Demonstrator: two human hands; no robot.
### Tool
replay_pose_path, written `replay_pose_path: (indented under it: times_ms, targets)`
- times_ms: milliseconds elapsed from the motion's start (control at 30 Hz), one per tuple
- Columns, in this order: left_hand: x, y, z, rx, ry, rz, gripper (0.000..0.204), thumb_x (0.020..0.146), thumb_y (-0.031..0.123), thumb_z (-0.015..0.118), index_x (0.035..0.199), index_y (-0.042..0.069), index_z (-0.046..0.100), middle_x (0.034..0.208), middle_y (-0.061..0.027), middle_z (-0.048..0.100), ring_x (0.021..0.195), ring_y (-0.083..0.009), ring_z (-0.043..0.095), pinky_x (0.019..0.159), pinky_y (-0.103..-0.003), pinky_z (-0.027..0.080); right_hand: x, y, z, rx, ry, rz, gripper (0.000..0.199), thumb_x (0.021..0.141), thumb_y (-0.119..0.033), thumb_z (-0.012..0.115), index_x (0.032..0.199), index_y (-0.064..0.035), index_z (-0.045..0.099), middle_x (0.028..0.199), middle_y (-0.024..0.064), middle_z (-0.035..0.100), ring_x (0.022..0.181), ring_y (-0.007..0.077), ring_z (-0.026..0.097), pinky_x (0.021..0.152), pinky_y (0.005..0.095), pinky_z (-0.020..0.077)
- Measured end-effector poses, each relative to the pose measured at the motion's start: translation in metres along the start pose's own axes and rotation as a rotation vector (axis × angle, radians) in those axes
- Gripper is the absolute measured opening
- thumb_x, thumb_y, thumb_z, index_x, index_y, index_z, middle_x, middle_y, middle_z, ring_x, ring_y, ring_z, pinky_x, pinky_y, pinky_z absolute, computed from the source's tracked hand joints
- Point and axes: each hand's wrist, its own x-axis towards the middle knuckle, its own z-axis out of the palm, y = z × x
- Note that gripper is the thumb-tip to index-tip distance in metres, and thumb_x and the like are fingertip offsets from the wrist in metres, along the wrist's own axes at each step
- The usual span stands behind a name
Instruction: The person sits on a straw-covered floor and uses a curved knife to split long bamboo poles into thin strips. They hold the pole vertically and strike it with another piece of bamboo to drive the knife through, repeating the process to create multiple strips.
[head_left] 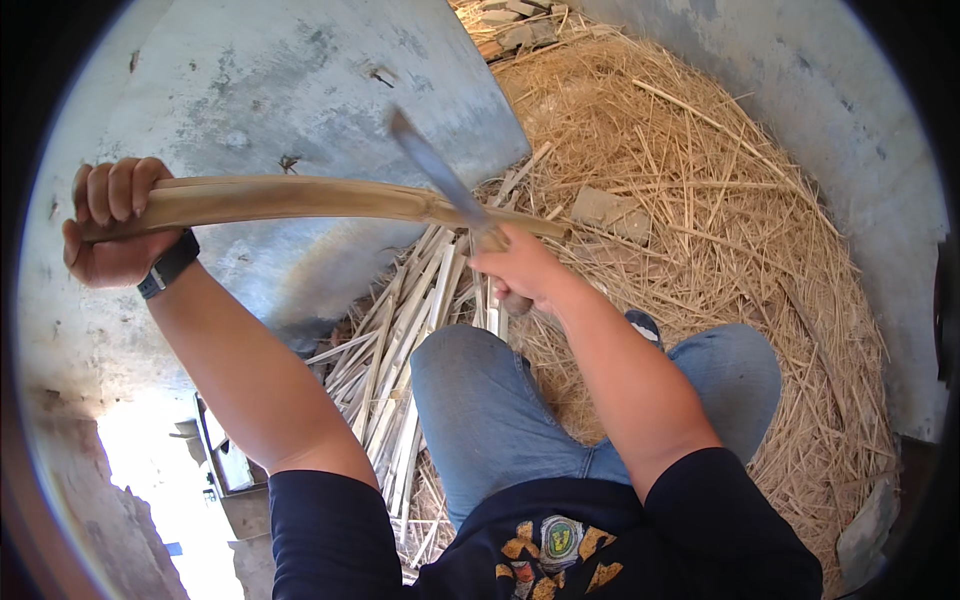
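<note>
- I see the right hand (528, 268) wrapped around a handle, its knife (437, 168) slanting up and left across the bamboo piece (300, 198) near its right end; I cannot tell whether the blade touches.
- My view shows the left hand (118, 222) curled firmly about the bamboo's other end, a dark watch (172, 262) on that wrist.
- The bamboo stretches between both hands, bowed slightly.
- Below it I see pale split strips (400, 322) heaped beside a jeans-clad knee (462, 360).
- Farther out, straw (740, 250) surrounds a brick (610, 214); a stained bluish wall (290, 90) stands behind.
</note>
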Motion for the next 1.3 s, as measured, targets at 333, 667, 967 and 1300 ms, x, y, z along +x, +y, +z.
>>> replay_pose_path:
  times_ms: [333,667,967,1300]
  targets:
    - [-0.001,-0.022,0.020,0.098,0.145,0.124,0.023,0.078,0.032,0.062,0.074,0.015,0.048,0.061,0.0048,0.036,0.053,-0.0117,0.031,0.053,-0.030,0.026,-0.011,-0.012,0.024,-0.097,0.077,-0.183,0.037,0.091,-0.018,0.068,0.120,0.0015,0.055,0.081,0.0061,0.060,0.062,0.0145,0.059,0.056,0.0322,0.0505]
    - [0.022,-0.051,0.072,0.076,-0.019,0.099,0.031,0.094,0.045,0.054,0.083,0.017,0.051,0.069,0.0017,0.042,0.065,-0.0159,0.043,0.061,-0.032,0.037,-0.022,-0.061,0.043,-0.239,0.284,-0.573,0.041,0.091,-0.025,0.072,0.116,0.0035,0.056,0.081,0.0088,0.061,0.062,0.0160,0.059,0.055,0.0327,0.0491]
    - [0.016,-0.062,0.102,0.463,0.041,0.182,0.054,0.087,0.059,0.072,0.110,0.012,0.061,0.107,-0.0025,0.060,0.101,-0.0188,0.057,0.087,-0.037,0.048,-0.092,-0.130,0.043,-0.147,0.240,-0.679,0.029,0.093,-0.021,0.070,0.106,-0.0010,0.054,0.077,0.0044,0.060,0.056,0.0105,0.055,0.051,0.0282,0.0463]
    - [-0.027,-0.061,0.127,1.012,0.205,-0.125,0.046,0.096,0.032,0.071,0.128,-0.001,0.062,0.108,-0.0088,0.068,0.099,-0.0157,0.067,0.083,-0.032,0.054,-0.196,-0.191,0.036,-0.477,0.309,-0.717,0.028,0.096,-0.025,0.068,0.109,-0.0027,0.059,0.073,0.0001,0.056,0.056,0.0081,0.052,0.050,0.0283,0.0421]
